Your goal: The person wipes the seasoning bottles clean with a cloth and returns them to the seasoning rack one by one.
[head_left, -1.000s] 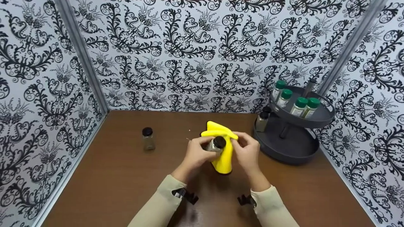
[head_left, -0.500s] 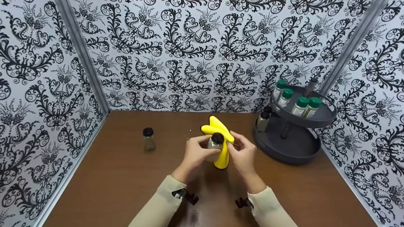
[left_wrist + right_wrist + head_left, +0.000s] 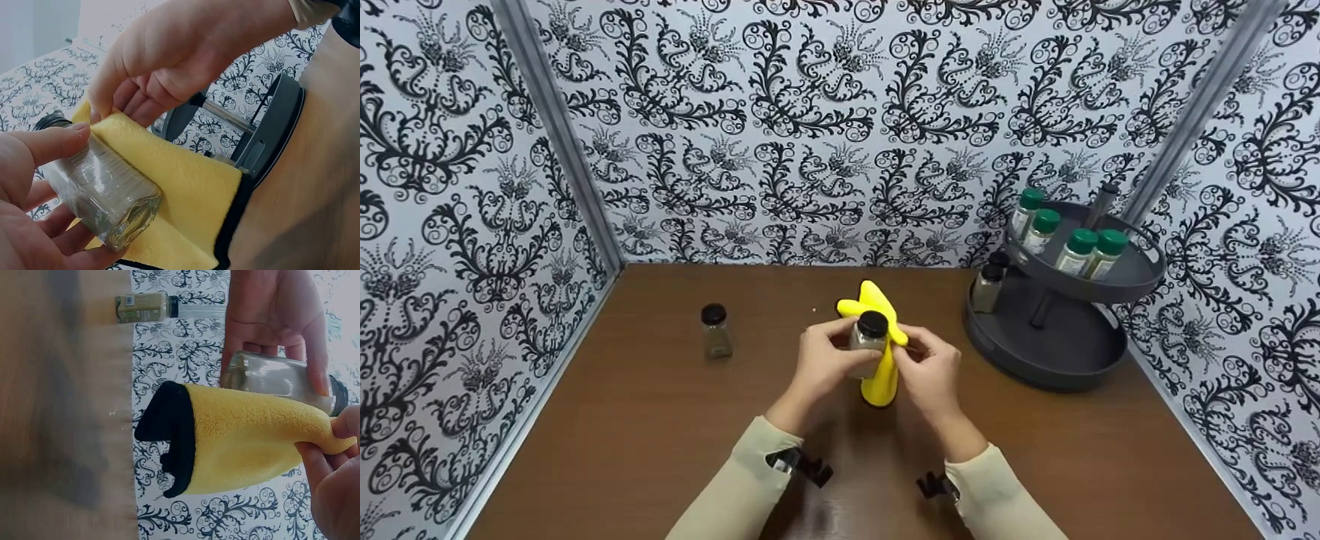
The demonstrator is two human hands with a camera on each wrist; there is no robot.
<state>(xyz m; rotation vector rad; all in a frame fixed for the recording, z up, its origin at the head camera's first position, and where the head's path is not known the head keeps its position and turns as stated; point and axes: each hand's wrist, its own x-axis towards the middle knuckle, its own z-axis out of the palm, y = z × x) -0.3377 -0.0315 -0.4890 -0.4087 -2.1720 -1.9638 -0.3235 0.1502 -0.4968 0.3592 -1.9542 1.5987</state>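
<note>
My left hand (image 3: 826, 354) grips a clear glass spice jar (image 3: 107, 185) with a black lid (image 3: 873, 324), held above the table. In the left wrist view its thumb lies along the jar near the lid and the fingers curl beneath. A yellow cloth (image 3: 247, 433) with black edging hangs folded against the jar's side. Thumb and fingers of my right hand (image 3: 928, 369) pinch the cloth close to the lid. Part of the jar is covered by the left fingers and the cloth.
Another black-lidded jar (image 3: 716, 331) stands on the brown table (image 3: 660, 435) at left. At right, a dark two-tier turntable rack (image 3: 1020, 367) bears several green-lidded jars (image 3: 1076, 251) above and black-lidded jars (image 3: 988, 289) below. Patterned walls (image 3: 810, 135) enclose the table.
The right hand has drawn the cloth slightly left and down, closer around the jar. The left hand has shifted little, the jar standing more upright.
</note>
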